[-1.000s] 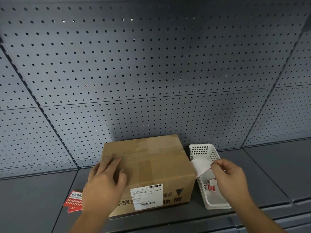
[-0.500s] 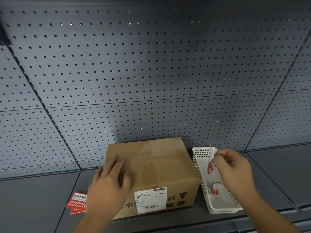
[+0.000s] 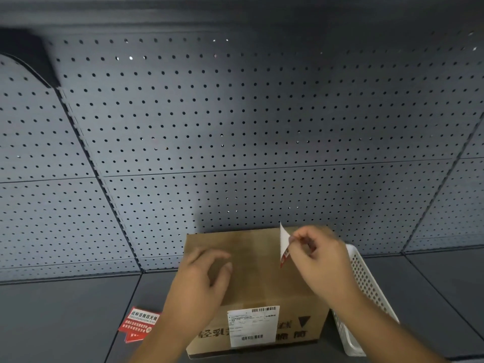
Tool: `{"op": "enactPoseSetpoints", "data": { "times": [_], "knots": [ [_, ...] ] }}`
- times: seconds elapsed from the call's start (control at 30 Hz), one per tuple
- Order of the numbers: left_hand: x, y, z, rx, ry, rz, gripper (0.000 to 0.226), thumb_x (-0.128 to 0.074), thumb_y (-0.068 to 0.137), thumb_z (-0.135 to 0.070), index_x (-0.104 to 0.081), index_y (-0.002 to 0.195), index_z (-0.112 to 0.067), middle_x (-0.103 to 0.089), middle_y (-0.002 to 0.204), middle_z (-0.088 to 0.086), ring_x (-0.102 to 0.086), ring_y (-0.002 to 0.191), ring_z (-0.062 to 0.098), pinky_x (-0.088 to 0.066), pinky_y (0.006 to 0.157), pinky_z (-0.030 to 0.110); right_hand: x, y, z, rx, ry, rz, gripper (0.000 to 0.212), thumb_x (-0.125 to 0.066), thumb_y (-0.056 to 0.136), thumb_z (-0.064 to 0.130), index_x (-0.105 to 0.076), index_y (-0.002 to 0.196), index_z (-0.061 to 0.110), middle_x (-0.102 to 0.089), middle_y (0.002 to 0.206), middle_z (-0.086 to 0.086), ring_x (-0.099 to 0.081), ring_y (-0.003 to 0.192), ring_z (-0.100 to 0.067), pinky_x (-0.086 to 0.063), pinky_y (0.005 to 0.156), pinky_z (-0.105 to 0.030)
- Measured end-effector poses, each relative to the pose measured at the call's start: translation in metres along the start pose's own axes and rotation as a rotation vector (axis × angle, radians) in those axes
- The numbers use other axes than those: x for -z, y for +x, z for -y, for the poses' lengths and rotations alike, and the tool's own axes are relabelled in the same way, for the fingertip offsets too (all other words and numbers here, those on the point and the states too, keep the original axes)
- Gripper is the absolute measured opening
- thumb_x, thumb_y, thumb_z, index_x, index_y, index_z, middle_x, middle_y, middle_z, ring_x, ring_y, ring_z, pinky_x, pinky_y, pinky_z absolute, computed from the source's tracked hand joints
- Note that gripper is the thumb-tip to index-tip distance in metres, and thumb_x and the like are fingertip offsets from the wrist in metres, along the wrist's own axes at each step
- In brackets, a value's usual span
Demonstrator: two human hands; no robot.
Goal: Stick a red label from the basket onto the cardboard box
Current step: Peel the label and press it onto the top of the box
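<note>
A brown cardboard box [image 3: 258, 260] with a white shipping label on its front stands on the dark shelf. My right hand [image 3: 320, 258] hovers over the box's top right part and pinches a red label [image 3: 284, 244], held on edge with its white back showing. My left hand [image 3: 203, 281] rests on the box's top left with fingers loosely spread, holding nothing. The white perforated basket [image 3: 366, 286] stands just right of the box, partly hidden by my right forearm.
A few red labels [image 3: 138, 323] lie on the shelf to the left of the box. A grey pegboard wall [image 3: 235, 127] rises directly behind the box. The shelf surface [image 3: 65, 323] extends left and right.
My right hand has carried the label from above the basket leftward to over the box top. My left hand stays on the box. The camera has tilted upward.
</note>
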State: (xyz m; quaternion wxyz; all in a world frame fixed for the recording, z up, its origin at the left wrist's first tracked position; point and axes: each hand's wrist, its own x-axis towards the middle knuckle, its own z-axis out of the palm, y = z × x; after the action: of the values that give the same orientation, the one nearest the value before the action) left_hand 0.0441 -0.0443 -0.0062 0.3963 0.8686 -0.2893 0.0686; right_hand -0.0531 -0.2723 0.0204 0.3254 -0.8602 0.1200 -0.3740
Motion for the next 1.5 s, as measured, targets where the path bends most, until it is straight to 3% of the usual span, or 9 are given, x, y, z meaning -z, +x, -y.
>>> {"op": "enactPoseSetpoints", "data": {
  "times": [0.2, 0.33, 0.5, 0.73, 0.9, 1.07, 1.17, 1.37, 1.5],
  "knots": [
    [0.002, 0.029, -0.034, 0.312, -0.504, 0.150, 0.025, -0.065, 0.096, -0.040, -0.077, 0.081, -0.025, -0.071, 0.072, -0.011, -0.066, 0.068, 0.005, -0.049, 0.062, 0.013, -0.030, 0.002, 0.020, 0.204, -0.131, 0.118, 0.016, -0.058, 0.086, 0.032, -0.063, 0.074, 0.023, -0.061, 0.075, 0.013, -0.054, 0.079, -0.009, -0.048, 0.067, -0.029],
    [0.001, 0.045, -0.032, 0.448, -0.706, 0.187, 0.036, -0.067, 0.095, -0.041, -0.077, 0.083, -0.008, -0.076, 0.085, 0.015, -0.071, 0.076, 0.017, -0.060, 0.073, 0.031, -0.044, 0.001, 0.031, 0.294, -0.191, 0.122, 0.011, -0.067, 0.084, 0.025, -0.063, 0.074, 0.021, -0.061, 0.075, 0.012, -0.053, 0.080, -0.008, -0.046, 0.068, -0.030],
    [0.000, 0.049, -0.026, 0.491, -0.766, 0.218, 0.019, -0.066, 0.095, -0.017, -0.077, 0.089, -0.003, -0.078, 0.094, 0.018, -0.075, 0.096, 0.030, -0.062, 0.087, 0.045, -0.057, 0.000, 0.034, 0.398, -0.181, 0.127, 0.013, -0.068, 0.086, 0.023, -0.063, 0.076, 0.016, -0.063, 0.077, 0.006, -0.055, 0.080, -0.013, -0.050, 0.059, -0.032],
    [0.003, 0.054, -0.017, 0.570, -0.768, 0.157, 0.015, -0.068, 0.096, -0.015, -0.077, 0.093, -0.003, -0.076, 0.076, 0.007, -0.069, 0.068, 0.016, -0.058, 0.066, 0.028, -0.057, 0.008, 0.017, 0.157, -0.183, 0.121, 0.014, -0.064, 0.094, 0.038, -0.063, 0.095, 0.024, -0.061, 0.087, 0.013, -0.052, 0.084, -0.007, -0.045, 0.070, -0.026],
    [0.000, 0.059, -0.015, 0.571, -0.722, 0.188, 0.014, -0.066, 0.097, -0.014, -0.077, 0.093, -0.006, -0.076, 0.076, 0.007, -0.062, 0.063, 0.015, -0.052, 0.061, 0.027, -0.060, 0.020, 0.002, -0.171, -0.144, 0.280, 0.027, -0.055, 0.098, 0.051, -0.067, 0.103, 0.028, -0.070, 0.074, 0.012, -0.065, 0.060, -0.005, -0.059, 0.057, -0.037],
    [-0.004, 0.066, -0.009, 0.556, -0.648, 0.196, 0.016, -0.066, 0.097, -0.019, -0.078, 0.094, -0.009, -0.071, 0.071, 0.003, -0.061, 0.062, 0.013, -0.048, 0.057, 0.024, -0.063, 0.024, -0.009, -0.292, -0.084, 0.351, 0.034, -0.052, 0.097, 0.056, -0.070, 0.110, 0.029, -0.076, 0.083, 0.010, -0.073, 0.073, -0.010, -0.063, 0.071, -0.044],
    [-0.006, 0.067, -0.005, 0.526, -0.585, 0.197, 0.019, -0.064, 0.098, -0.022, -0.078, 0.091, -0.012, -0.070, 0.067, 0.001, -0.057, 0.059, 0.013, -0.045, 0.056, 0.025, -0.065, 0.027, -0.012, -0.275, -0.080, 0.355, 0.027, -0.056, 0.098, 0.049, -0.073, 0.093, 0.029, -0.075, 0.078, 0.012, -0.070, 0.067, -0.005, -0.062, 0.067, -0.042],
    [-0.013, 0.067, 0.003, 0.237, -0.036, 0.180, 0.030, -0.055, 0.101, -0.034, -0.072, 0.079, -0.022, -0.066, 0.061, -0.005, -0.059, 0.053, 0.012, -0.054, 0.059, 0.033, -0.066, 0.028, -0.016, -0.207, -0.149, 0.332, 0.040, -0.058, 0.096, 0.044, -0.057, 0.060, 0.028, -0.065, 0.057, 0.005, -0.061, 0.050, -0.011, -0.057, 0.055, -0.044],
    [-0.025, 0.061, 0.013, 0.068, 0.227, 0.145, 0.035, -0.054, 0.099, -0.036, -0.063, 0.070, -0.019, -0.059, 0.066, -0.007, -0.057, 0.075, 0.020, -0.054, 0.075, 0.041, -0.066, 0.025, -0.016, -0.176, -0.242, 0.391, 0.041, -0.057, 0.098, 0.043, -0.060, 0.062, 0.023, -0.065, 0.058, 0.006, -0.063, 0.063, -0.012, -0.054, 0.074, -0.038]
  ]
}}
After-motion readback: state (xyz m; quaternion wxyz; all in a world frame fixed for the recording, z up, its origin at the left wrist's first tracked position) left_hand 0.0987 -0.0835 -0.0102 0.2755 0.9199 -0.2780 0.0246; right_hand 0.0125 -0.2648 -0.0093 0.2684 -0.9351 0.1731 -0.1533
